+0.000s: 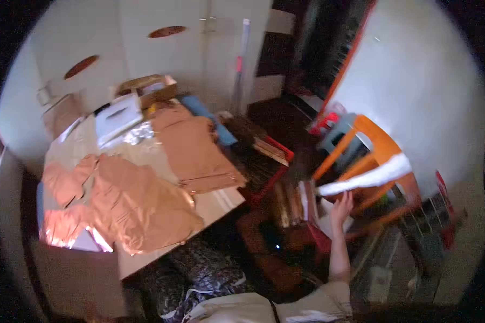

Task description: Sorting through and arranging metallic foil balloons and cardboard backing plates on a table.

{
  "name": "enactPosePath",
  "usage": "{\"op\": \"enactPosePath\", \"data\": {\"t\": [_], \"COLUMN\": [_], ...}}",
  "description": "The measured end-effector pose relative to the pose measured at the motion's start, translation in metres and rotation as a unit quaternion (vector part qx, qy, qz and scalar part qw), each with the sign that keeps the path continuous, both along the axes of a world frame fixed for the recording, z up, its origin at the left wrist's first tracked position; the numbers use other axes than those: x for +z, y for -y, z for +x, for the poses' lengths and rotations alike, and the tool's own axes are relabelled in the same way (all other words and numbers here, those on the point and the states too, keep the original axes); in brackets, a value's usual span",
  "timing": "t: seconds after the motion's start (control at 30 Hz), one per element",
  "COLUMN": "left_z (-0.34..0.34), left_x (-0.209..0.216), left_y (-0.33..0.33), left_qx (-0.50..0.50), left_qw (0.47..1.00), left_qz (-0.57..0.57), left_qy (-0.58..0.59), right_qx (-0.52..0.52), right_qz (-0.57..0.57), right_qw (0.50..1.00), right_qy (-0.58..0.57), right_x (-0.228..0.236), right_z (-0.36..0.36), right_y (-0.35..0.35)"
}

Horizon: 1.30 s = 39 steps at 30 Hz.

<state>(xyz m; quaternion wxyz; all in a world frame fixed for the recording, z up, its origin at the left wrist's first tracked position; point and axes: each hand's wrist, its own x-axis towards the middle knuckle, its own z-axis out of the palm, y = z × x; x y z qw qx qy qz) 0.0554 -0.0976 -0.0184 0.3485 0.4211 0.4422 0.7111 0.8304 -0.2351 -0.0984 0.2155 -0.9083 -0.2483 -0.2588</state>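
Observation:
My right hand [342, 209] reaches out at the right, its fingers stretched and slightly apart. They are at the lower edge of a long white strip [366, 177], crumpled and paper- or cloth-like, which lies across an orange plastic chair [380, 141]. Blur hides whether the fingertips touch the strip. My left hand does not show. On the table [221, 207] at the left lie a large wrinkled copper-coloured sheet [137, 202], a flatter folded one [191, 148] and smaller shiny pieces [64, 180].
Toward the table's back are a white flat case [117, 116], crumpled silver foil [140, 133], a cardboard box [151, 89] and a blue item [207, 118]. A red-edged crate [277, 175] stands beyond the table. A grey-blue chair [337, 132] is behind the orange one.

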Motion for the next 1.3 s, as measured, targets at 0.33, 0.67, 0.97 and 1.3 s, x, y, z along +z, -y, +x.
{"op": "enactPosePath", "data": {"t": [0.33,0.67,0.97,1.3], "left_z": [0.108,0.091,0.075,0.073], "left_x": [-0.005,-0.033,-0.053,-0.038], "left_y": [0.035,0.060,0.059,0.058], "left_qx": [-0.108,-0.075,-0.104,-0.121], "left_qw": [0.947,0.968,0.968,0.953], "left_qz": [-0.303,-0.184,-0.141,-0.192], "left_qy": [0.018,0.155,0.180,0.199], "right_qx": [0.711,0.738,0.778,0.766], "right_qz": [0.065,0.065,0.061,-0.052], "right_qw": [0.630,0.630,0.597,0.562], "right_qy": [-0.305,-0.234,-0.187,-0.309], "right_x": [0.115,0.146,0.159,0.154], "right_z": [-0.404,-0.469,-0.482,-0.494], "right_y": [-0.121,-0.141,-0.128,-0.167]}}
